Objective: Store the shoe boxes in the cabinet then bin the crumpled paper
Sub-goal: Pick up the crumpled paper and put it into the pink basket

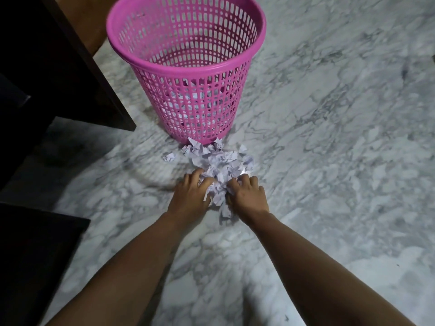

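Looks like the paper stage. No shoe boxes or cabinet clearly in view, so can't confirm that part is done. Crumpled paper [219, 161] sits in a heap on the marble floor [329, 137], touching the near foot of the pink bin [186, 67]; one stray scrap [169, 157] lies just left of the heap. Some paper already shows through the bin's mesh. Left hand [191, 196] and right hand [247, 196] both have fingers curled into the near edge of the heap, gathering it. Left: lift and drop, probably more than one load.
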